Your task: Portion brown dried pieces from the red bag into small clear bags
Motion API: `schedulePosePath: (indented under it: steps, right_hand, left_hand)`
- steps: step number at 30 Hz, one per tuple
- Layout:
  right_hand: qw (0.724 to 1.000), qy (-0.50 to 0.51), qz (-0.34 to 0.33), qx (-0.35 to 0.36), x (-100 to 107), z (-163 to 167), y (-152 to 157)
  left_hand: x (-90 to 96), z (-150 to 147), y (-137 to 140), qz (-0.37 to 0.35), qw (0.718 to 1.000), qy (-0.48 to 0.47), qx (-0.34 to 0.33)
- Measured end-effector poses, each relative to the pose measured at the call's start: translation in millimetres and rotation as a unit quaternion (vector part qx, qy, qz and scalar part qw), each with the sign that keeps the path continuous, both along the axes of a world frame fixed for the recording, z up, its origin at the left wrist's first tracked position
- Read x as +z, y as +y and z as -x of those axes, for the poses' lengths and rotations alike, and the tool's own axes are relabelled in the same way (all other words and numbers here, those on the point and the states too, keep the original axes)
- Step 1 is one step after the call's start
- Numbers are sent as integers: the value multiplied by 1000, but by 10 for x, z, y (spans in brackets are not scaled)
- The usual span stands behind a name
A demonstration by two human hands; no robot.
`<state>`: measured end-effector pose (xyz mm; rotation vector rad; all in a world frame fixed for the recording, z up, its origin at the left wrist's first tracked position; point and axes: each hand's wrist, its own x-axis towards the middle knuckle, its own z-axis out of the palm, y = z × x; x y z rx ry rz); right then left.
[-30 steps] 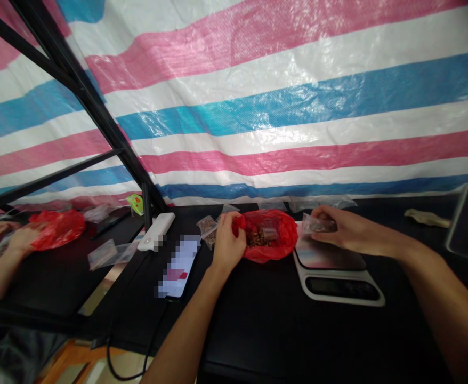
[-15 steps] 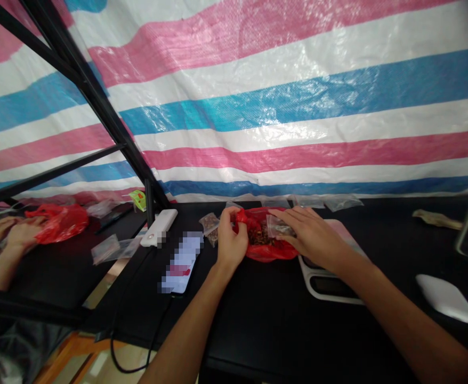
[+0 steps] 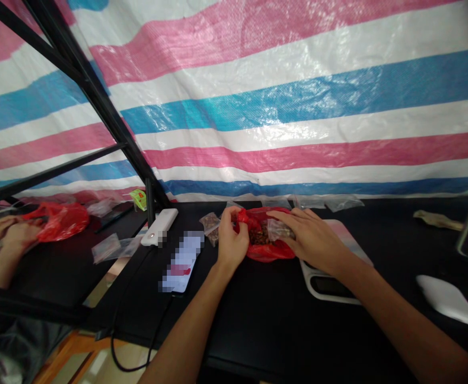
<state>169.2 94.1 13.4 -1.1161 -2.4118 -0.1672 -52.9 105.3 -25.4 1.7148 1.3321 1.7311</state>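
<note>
A red plastic bag [image 3: 272, 253] lies open on the black table, with small brown pieces [image 3: 259, 236] inside it. My left hand [image 3: 233, 237] is closed on the bag's left rim, thumb and fingers pinching the red plastic. Over the bag's right side, my right hand [image 3: 313, 234] grips a small clear plastic bag [image 3: 279, 230] that holds some brownish contents. The small bag's mouth points left, above the brown pieces. Part of the small bag is hidden by my right fingers. Just left of my left hand lie small filled clear bags [image 3: 210, 224].
A white kitchen scale [image 3: 316, 290] sits under my right forearm. Left are a phone [image 3: 184, 264] with a cable and a white power bank [image 3: 160, 226]; right, a white mouse [image 3: 448, 298]. Flat clear bags [image 3: 344, 202] lie behind. Beyond a black frame [image 3: 98, 101], another person's hands [image 3: 18, 234] touch a red bag.
My right hand has shifted slightly, tilting the small clear bag a little over the red bag. My left hand stays at the rim. The other person's hands moved slightly.
</note>
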Motion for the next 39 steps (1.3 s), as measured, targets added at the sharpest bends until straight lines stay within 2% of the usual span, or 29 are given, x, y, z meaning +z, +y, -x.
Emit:
schedulePosePath:
  steps: [5,12,15,19,23,26,29,31,33,34,37,39]
  right_hand:
    - [1000,-11,2,-9,2,-12,4]
    - [999,40,28,-6,45,-46,18]
    - [993,92,78,-19,125,-168,46]
    - [974,134,177,-52,181,-503,153]
    - [954,108,275,-51,164,-808,229]
    - [950,81,302,-15,165,-914,206]
    - [952,82,294,0,181,-954,173]
    - [956,92,280,6,179,-963,173]
    - [956,106,273,12,169,-960,189]
    - [954,118,274,15,164,-956,200]
    - [953,150,261,20,171,-939,233]
    - [959,154,238,18,193,-933,249]
  left_hand:
    - [15,-1,-8,5,1000,0,-5]
    - [23,4,-12,1,999,28,20]
    - [52,35,-36,-10,994,79,72]
    - [94,64,-72,-46,982,132,126]
    - [98,69,-78,-62,977,151,134]
    - [117,80,-98,-77,974,165,133]
    - [190,55,-189,-143,964,210,80]
    - [245,-11,-277,-185,947,261,-25]
    - [267,-109,-352,-163,921,327,-136]
    - [260,-159,-376,-141,905,365,-166]
    - [178,-261,-377,-102,867,448,-192]
    - [110,-272,-342,-86,861,467,-180]
